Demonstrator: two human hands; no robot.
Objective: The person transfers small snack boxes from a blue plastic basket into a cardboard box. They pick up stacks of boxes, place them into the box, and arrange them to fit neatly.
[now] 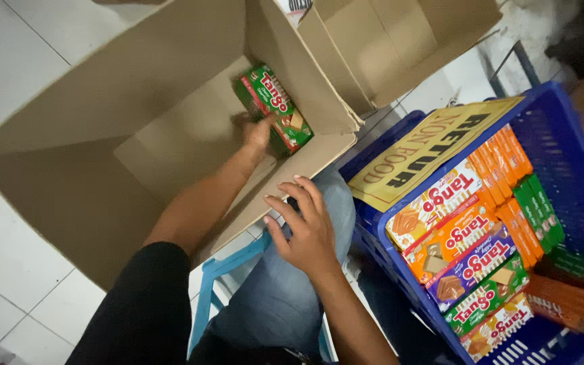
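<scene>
A large cardboard box (pixel 136 128) of plain brown corrugated board stands open on a white tiled floor (pixel 15 47), its flaps spread wide and its smooth inner walls bare. The left hand (pixel 255 132) reaches deep inside it, its forearm running down from a black sleeve (pixel 140 304). That hand is closed on the near end of a green wafer pack (pixel 275 108), a glossy, flat rectangular packet with red lettering and a picture of a wafer. The pack lies against the box's right wall near its far corner. Its long axis runs diagonally in the view, from upper left to lower right, and its printed face is turned up toward the camera.

The right hand (pixel 305 230) is held over the person's knee, clad in blue denim (pixel 285 290), just beside the box's near flap. Its fingers are spread and gently curled, open, and it holds nothing.

To the right sits a blue plastic crate (pixel 562 155) with perforated, grid-like walls. It is packed with more wafer packs (pixel 468 263) in cream, orange, purple and green shiny wrappers, some lying flat, some standing on edge in a tight row. A yellow cardboard sign (pixel 427 152) with dark lettering leans across the crate's far corner. A second cardboard box (pixel 393 40), also brown, stands open behind the first, touching its flap.
</scene>
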